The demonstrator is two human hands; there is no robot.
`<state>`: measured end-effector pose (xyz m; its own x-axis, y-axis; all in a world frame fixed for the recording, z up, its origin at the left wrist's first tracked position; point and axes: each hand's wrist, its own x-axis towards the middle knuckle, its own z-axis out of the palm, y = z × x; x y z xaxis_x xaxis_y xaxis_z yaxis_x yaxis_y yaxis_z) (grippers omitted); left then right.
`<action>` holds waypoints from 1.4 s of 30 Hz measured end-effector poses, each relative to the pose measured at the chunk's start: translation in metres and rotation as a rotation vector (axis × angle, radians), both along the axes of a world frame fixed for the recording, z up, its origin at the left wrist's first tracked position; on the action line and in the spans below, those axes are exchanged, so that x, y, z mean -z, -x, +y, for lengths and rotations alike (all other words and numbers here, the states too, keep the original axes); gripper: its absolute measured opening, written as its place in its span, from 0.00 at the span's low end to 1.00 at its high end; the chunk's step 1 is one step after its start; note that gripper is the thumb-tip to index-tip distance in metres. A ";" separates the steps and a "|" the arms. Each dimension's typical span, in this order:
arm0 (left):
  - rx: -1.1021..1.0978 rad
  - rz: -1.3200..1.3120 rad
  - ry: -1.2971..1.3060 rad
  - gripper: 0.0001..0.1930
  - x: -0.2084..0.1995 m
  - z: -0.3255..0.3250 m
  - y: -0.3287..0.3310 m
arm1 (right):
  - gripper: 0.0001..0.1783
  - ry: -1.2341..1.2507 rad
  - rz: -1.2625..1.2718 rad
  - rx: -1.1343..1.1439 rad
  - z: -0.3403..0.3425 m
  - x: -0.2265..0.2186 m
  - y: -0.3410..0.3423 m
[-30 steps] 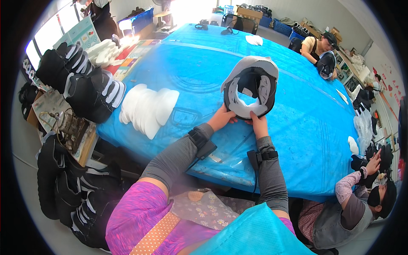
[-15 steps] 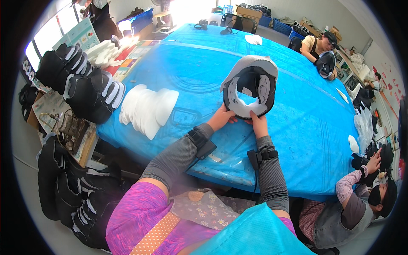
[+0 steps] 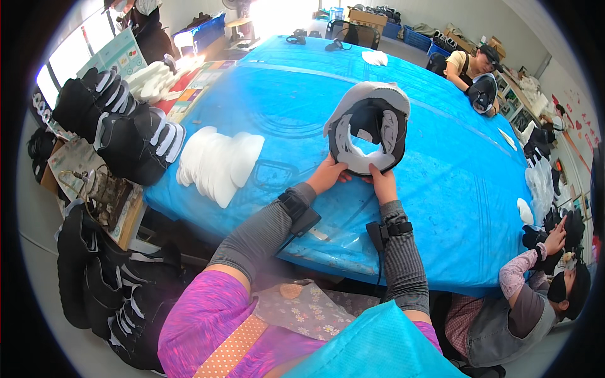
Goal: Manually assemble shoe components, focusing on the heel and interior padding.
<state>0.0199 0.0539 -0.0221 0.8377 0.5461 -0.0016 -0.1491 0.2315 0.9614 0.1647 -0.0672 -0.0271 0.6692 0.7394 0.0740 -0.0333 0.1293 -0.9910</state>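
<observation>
Both my hands hold a black cap (image 3: 367, 114) up over the table, its inside turned toward me. A pale grey-white brim piece lies around its top, and white strips line the inner band. My left hand (image 3: 328, 175) grips the lower left edge, with the thumb on the near side and fingers behind. At the bottom right my right hand (image 3: 383, 183) pinches the edge the same way. Some fingers are hidden behind the cap. Left of my left hand, a fanned stack of white brim-shaped pads (image 3: 217, 165) lies on the table.
A blue plastic cover (image 3: 277, 104) spans the large table. Stacked black caps (image 3: 135, 142) stand at its left edge, with more below. One co-worker (image 3: 466, 66) handles a cap at far right; another (image 3: 504, 315) sits near right. Small white pads (image 3: 375, 58) lie at the back.
The cap and my hands have shifted very slightly left; my grip looks the same.
</observation>
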 end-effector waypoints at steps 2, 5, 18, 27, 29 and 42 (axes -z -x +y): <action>-0.002 -0.003 -0.006 0.20 0.000 0.000 0.000 | 0.19 -0.001 0.005 0.003 0.000 0.000 0.000; -0.008 0.002 -0.030 0.20 -0.001 -0.001 0.000 | 0.20 0.003 0.035 -0.012 0.000 0.001 -0.003; 0.015 0.006 -0.033 0.22 -0.008 -0.003 0.004 | 0.20 -0.004 -0.038 0.027 0.001 0.001 0.001; 0.035 -0.005 -0.038 0.24 -0.001 -0.001 0.002 | 0.22 -0.011 0.002 -0.017 -0.001 0.001 0.002; 0.045 -0.006 -0.032 0.27 0.001 0.000 0.001 | 0.22 0.021 -0.002 -0.040 -0.002 -0.001 0.001; 0.038 0.021 -0.115 0.26 -0.004 0.001 0.000 | 0.22 0.024 0.005 -0.035 0.000 -0.007 0.002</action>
